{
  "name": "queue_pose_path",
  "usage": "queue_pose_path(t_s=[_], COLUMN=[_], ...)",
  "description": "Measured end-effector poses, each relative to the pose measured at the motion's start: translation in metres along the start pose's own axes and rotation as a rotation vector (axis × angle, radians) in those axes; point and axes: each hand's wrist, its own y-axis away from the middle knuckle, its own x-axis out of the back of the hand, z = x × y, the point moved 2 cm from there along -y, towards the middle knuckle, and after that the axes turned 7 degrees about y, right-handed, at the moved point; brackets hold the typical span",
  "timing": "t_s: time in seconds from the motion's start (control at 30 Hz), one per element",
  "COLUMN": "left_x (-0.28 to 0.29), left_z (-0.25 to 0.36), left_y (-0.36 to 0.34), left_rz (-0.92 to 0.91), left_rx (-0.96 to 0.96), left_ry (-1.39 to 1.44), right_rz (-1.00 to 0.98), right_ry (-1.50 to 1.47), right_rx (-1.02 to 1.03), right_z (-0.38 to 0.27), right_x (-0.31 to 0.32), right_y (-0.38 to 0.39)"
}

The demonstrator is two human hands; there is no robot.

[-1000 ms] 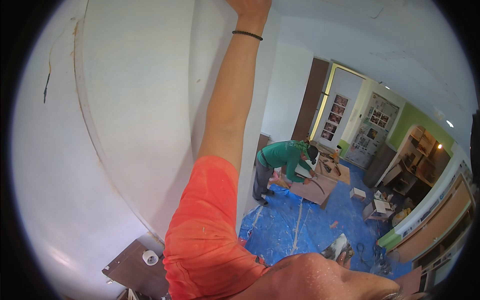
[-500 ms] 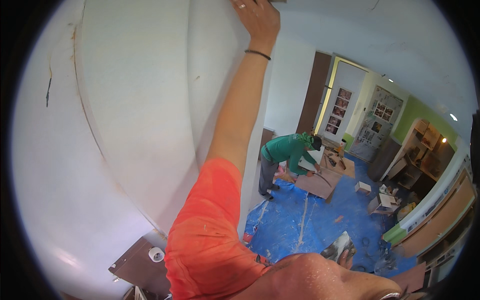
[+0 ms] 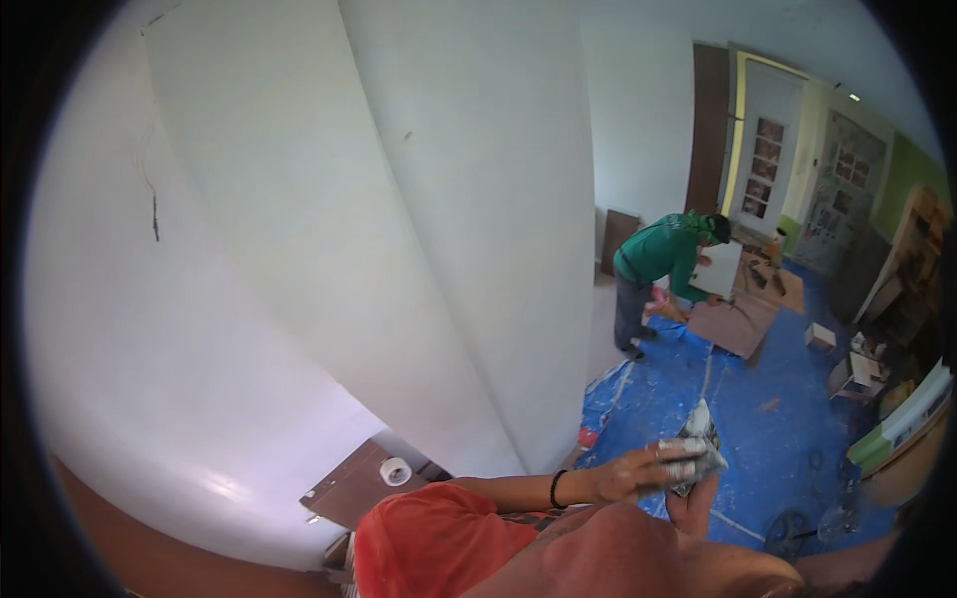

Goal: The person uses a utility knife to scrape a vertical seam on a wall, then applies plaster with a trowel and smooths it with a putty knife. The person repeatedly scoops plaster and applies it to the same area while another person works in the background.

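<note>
My left hand (image 3: pixel 638 472), palm down with white smears on its fingers, is at the lower right of centre. Its fingers bend over a crumpled black-and-white sheet (image 3: pixel 702 424) smeared with something pale. What else those fingers hold is hidden by blur and by the hand itself. From below, my right hand (image 3: pixel 690 508) supports the sheet, its fingers mostly behind it. A dark beaded bracelet (image 3: pixel 556 488) circles my left wrist, below an orange-red sleeve (image 3: pixel 429 538).
A pale wall panel (image 3: pixel 329 229) with a raised edge stands at my left. Beyond, a person in green (image 3: pixel 663 254) bends over a brown board (image 3: pixel 736 324). Blue sheeting (image 3: pixel 758 419) covers the floor. A white roll (image 3: pixel 395 470) rests on a brown surface (image 3: pixel 344 488).
My left hand has come down from high on the wall to the smeared sheet in my right hand. The view has shifted, and the person in green appears farther right.
</note>
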Motion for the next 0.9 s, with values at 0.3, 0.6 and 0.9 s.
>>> queue_pose_path(t_s=[0.3,0.6,0.9], left_x=[0.063,0.047,0.010], left_z=[-0.013,0.031,0.001], left_y=[0.032,0.013,0.002], left_rz=[-0.188,0.978,0.808], left_rx=[0.131,0.649,0.848], left_ry=[-0.489,0.405,0.484], right_rz=[0.098,0.156,0.081], right_ry=[0.016,0.140,0.945], right_rx=[0.024,0.521,0.489], right_z=[-0.029,-0.049,-0.053], right_x=[-0.058,-0.092,-0.071], right_y=[-0.023,-0.030,-0.014])
